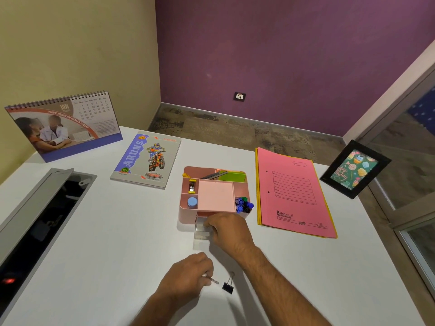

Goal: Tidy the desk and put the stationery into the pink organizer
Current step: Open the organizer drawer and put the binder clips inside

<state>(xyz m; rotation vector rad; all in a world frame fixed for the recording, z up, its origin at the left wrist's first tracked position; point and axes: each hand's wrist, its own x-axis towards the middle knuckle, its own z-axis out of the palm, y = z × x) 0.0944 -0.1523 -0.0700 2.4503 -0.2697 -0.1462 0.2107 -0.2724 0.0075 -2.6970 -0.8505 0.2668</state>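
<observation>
The pink organizer [186, 208] stands mid-desk, holding a yellow stapler [192, 186], a blue round cap [192, 202], green and orange pads [231, 176] and several markers [243, 204]. Its clear drawer [201, 232] is pulled out toward me. My right hand [227, 228] rests on the drawer's right side, fingers at its front. My left hand [188, 275] lies on the desk nearer to me, fingers pinched on a small metal clip [213, 280]. A black binder clip [228, 287] lies on the desk just right of that hand.
A pink file folder [294, 194] lies right of the organizer, a framed card [355, 169] beyond it. A notebook [147, 160] and a desk calendar [63, 125] stand at the back left. An open cable tray [44, 215] runs along the left.
</observation>
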